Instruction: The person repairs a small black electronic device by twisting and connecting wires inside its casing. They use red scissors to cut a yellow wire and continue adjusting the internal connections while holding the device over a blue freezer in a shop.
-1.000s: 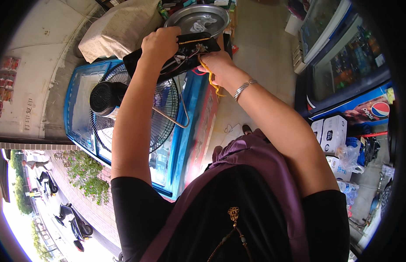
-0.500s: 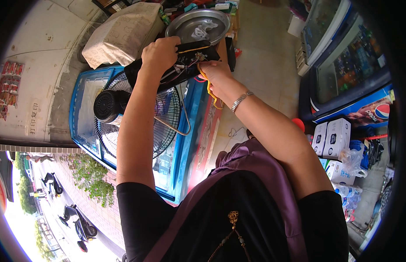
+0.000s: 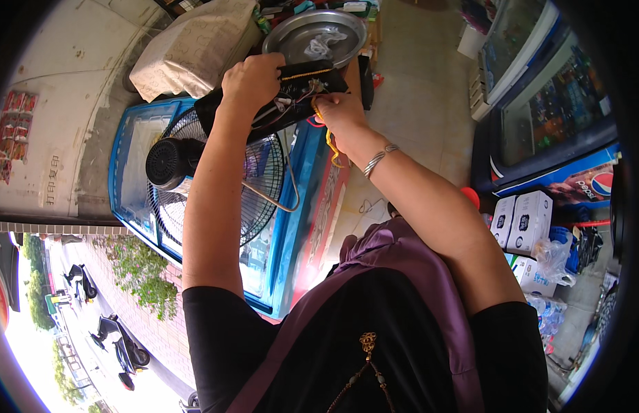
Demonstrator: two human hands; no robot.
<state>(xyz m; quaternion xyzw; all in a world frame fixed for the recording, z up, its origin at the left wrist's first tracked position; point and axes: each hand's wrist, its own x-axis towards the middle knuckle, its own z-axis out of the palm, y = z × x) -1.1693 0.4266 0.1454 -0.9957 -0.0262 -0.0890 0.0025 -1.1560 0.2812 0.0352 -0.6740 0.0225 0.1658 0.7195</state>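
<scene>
My left hand [image 3: 251, 86] is closed over the upper edge of a long black housing [image 3: 273, 128] that lies open, with thin wires [image 3: 286, 104] and small parts showing inside. At the housing's right end, my right hand [image 3: 343, 118] is closed, fingers pinched at a yellow cord [image 3: 332, 146] whose loose end dangles below. My fingertips partly hide what else they touch. Left of the housing, behind my left forearm, is an electric fan with a black motor cover [image 3: 167, 165] and a round wire grille [image 3: 261, 224].
Beneath the fan is a blue-framed, glass-topped chest freezer [image 3: 282, 241]. A metal basin [image 3: 275, 34] holding a crumpled plastic bag stands beyond the housing, beside a cloth-covered object [image 3: 185, 55]. Drink coolers [image 3: 550, 117] and wrapped white packs [image 3: 529, 219] line the right side.
The yellow cord's hanging end has swung and shortened slightly below my right hand. Both hands keep nearly the same places, and the whole view has shifted a little.
</scene>
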